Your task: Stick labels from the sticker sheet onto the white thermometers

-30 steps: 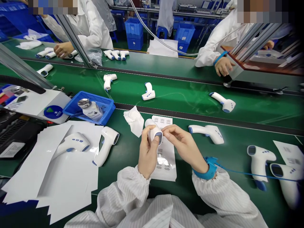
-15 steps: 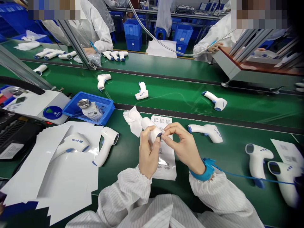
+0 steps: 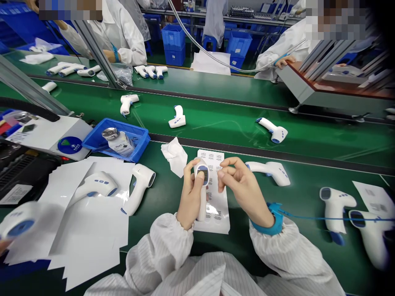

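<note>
My left hand is closed round a white handheld infrared thermometer, its thumb on the dark display. The thermometer is upright, display towards me, handle down over a sheet of printed labels. To its right, my right hand is raised over the sheet's right edge, apart from the thermometer. Its thumb and fingertips are drawn together in a pinch; anything between them is too small to make out. A blue wrist strap with a cord circles my right wrist. Left of the sheet lies a crumpled white wipe.
More thermometers lie right and left of me, and several on the green belt. A blue tray holds a bottle. Papers cover the left. Another person's hand holds a blurred thermometer. Co-workers sit opposite.
My left hand has turned the thermometer upright, so its display now faces me. My right hand has drawn away to the right. Belt thermometers shifted left; another thermometer entered at lower left.
</note>
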Demonstrator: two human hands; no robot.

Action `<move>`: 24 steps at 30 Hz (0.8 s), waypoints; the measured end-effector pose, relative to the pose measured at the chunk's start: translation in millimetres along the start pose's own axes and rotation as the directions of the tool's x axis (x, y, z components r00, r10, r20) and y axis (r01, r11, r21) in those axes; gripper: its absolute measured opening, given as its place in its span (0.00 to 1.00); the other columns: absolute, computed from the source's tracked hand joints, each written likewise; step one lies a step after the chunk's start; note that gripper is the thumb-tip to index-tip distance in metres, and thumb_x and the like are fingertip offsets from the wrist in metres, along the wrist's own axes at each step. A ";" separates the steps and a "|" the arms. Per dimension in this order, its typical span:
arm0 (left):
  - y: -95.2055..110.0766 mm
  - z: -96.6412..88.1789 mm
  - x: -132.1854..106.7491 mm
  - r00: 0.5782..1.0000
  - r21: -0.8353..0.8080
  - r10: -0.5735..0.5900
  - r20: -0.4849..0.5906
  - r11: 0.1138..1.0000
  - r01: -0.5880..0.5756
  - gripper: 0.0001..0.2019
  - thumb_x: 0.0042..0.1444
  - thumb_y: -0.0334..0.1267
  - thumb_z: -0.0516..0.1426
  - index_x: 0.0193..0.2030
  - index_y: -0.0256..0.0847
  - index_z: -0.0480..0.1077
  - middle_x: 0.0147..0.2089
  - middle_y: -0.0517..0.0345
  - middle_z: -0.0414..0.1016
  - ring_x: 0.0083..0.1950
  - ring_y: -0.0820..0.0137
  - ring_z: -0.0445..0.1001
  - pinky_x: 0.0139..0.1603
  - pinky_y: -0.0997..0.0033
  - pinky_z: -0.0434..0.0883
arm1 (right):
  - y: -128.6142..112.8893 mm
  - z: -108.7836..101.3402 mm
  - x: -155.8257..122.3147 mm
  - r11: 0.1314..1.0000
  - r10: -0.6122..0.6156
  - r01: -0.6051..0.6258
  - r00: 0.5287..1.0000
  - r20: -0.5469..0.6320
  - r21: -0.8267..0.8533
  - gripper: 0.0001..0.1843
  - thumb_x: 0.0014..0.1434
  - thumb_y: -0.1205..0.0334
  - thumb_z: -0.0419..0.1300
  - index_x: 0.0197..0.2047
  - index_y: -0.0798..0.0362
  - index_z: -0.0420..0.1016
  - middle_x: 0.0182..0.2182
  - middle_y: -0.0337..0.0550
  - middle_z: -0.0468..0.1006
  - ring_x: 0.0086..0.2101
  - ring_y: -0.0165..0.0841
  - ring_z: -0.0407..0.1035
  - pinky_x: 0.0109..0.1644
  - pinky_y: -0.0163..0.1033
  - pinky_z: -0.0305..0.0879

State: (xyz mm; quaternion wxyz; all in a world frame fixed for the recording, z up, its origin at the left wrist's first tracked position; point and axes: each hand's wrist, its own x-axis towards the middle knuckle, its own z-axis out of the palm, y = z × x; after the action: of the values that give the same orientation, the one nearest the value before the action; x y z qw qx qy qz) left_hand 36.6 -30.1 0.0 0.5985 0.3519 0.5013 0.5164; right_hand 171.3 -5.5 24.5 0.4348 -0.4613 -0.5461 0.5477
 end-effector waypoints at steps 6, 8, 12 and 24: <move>12.3 -2.6 -6.3 0.971 -0.047 -0.093 0.219 0.993 0.106 0.36 0.52 0.34 0.61 0.65 0.55 0.51 0.39 0.60 0.68 0.26 0.75 0.66 0.28 0.73 0.69 | -3.8 0.5 12.4 0.934 -0.220 0.225 0.974 0.048 -0.279 0.11 0.57 0.60 0.64 0.44 0.47 0.71 0.45 0.44 0.73 0.48 0.38 0.68 0.53 0.45 0.66; 12.0 -2.0 -7.6 0.971 0.007 -0.060 0.233 0.998 0.060 0.37 0.50 0.29 0.59 0.66 0.54 0.51 0.43 0.57 0.69 0.26 0.76 0.65 0.26 0.73 0.68 | -2.9 3.1 16.8 0.919 -0.274 0.264 0.962 0.009 -0.293 0.02 0.60 0.61 0.61 0.36 0.48 0.73 0.37 0.42 0.74 0.42 0.36 0.70 0.49 0.44 0.66; 9.9 -0.4 -4.5 0.978 0.044 -0.046 0.205 0.998 0.038 0.38 0.50 0.25 0.55 0.66 0.53 0.49 0.53 0.54 0.66 0.29 0.77 0.67 0.29 0.73 0.70 | 3.5 10.8 17.1 0.943 -0.221 0.213 0.975 -0.002 -0.254 0.07 0.59 0.61 0.60 0.43 0.48 0.71 0.45 0.43 0.72 0.49 0.38 0.67 0.55 0.46 0.63; 79.1 -43.0 87.4 0.901 0.772 -0.015 0.433 0.522 -0.362 0.38 0.53 0.42 0.58 0.70 0.47 0.52 0.69 0.52 0.59 0.67 0.54 0.58 0.65 0.56 0.60 | 34.9 -40.1 114.1 0.777 0.242 -0.209 0.970 -0.026 -0.593 0.26 0.54 0.54 0.62 0.52 0.60 0.65 0.42 0.51 0.76 0.32 0.36 0.72 0.35 0.39 0.67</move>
State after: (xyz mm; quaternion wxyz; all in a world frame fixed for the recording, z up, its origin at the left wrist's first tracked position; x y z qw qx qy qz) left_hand -29.0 68.0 42.9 0.3866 0.7383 0.5187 0.1910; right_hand 189.1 113.4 -13.0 0.1864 -0.6213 -0.6413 0.4099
